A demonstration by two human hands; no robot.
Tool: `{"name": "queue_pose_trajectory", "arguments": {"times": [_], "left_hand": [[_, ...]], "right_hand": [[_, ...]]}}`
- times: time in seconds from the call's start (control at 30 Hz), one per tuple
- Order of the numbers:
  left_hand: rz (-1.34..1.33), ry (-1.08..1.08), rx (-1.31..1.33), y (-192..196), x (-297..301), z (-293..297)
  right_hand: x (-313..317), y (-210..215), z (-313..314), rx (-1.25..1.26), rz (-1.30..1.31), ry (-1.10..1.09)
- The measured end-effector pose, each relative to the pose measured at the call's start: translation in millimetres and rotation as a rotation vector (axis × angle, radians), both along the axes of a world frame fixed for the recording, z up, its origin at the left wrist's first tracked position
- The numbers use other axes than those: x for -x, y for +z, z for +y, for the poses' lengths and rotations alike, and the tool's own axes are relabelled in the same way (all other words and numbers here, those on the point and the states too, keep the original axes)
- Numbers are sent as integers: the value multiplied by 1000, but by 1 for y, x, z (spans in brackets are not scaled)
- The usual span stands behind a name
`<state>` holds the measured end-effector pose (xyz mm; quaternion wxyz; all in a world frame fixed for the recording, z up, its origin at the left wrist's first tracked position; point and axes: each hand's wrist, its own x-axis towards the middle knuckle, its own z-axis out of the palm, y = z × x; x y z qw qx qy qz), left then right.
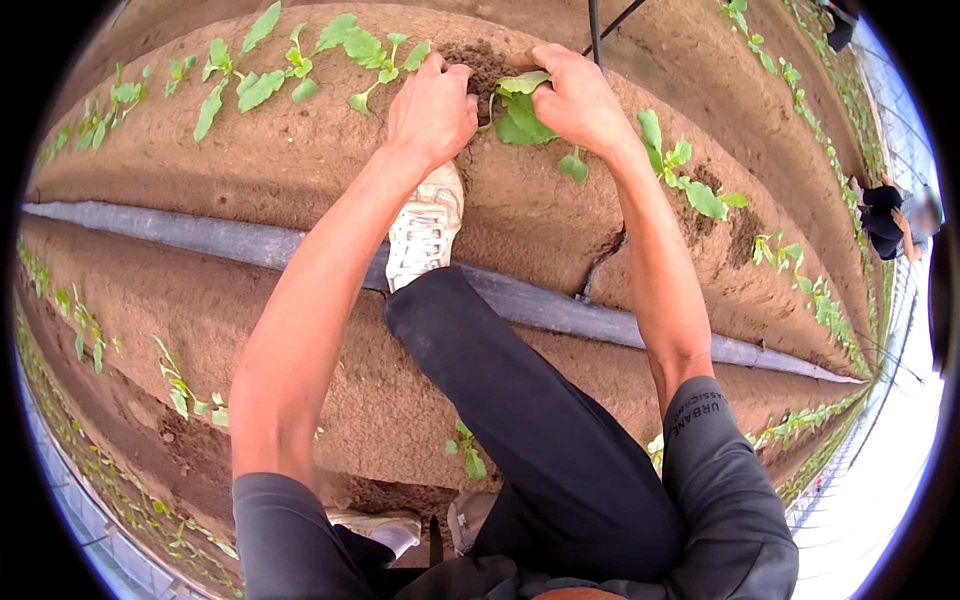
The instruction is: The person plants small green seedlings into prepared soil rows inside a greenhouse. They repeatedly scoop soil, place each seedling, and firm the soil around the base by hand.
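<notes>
At the far ridge, a leafy green seedling (520, 120) stands between my two hands, its leaves leaning toward the right one. My right hand (578, 103) is closed, with its curled fingers at the seedling's leaves; part of the stem is hidden. My left hand (432, 115) presses into the ridge just left of the plant, fingers bent and closed. Whatever its fingertips hold, if anything, is hidden. Between the hands and behind the plant lies a patch of dark, loosened soil (482, 65).
A grey flat hose (540, 303) runs along the furrow under my white shoe (425, 225). More seedlings (690, 180) line the ridge on both sides. A thin black rod (595, 30) rises beyond my right hand. Another person (890, 220) is far right.
</notes>
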<state>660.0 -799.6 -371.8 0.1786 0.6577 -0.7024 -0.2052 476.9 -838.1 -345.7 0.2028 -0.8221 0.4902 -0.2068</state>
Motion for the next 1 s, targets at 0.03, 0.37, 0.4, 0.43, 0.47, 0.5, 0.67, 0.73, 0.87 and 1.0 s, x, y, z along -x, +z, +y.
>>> {"name": "queue_pose_trajectory", "arguments": {"times": [0.03,0.37,0.4,0.43,0.47,0.5,0.67,0.73,0.87,1.0], "left_hand": [[35,45,9,0,1,2],[126,41,-13,7,9,10],[111,26,-11,4,10,9],[80,41,-16,-4,1,11],[65,31,-12,-4,1,11],[63,29,-24,-5,1,10],[172,-7,23,-6,-6,13],[197,-67,1,-7,-10,16],[177,-117,5,-5,-6,17],[93,-127,13,-6,-4,14]], "right_hand": [[-2,3,-11,103,40,17],[-37,-10,-97,-440,159,555],[-31,-26,-105,-325,217,607],[-43,-20,-91,-434,235,495],[-38,-18,-84,-388,281,468],[-31,-14,-79,-342,326,442],[-1,-8,-63,-305,286,321],[6,-1,-55,-327,316,246],[10,7,-49,-349,317,246],[13,1,-53,-293,339,290]]}}
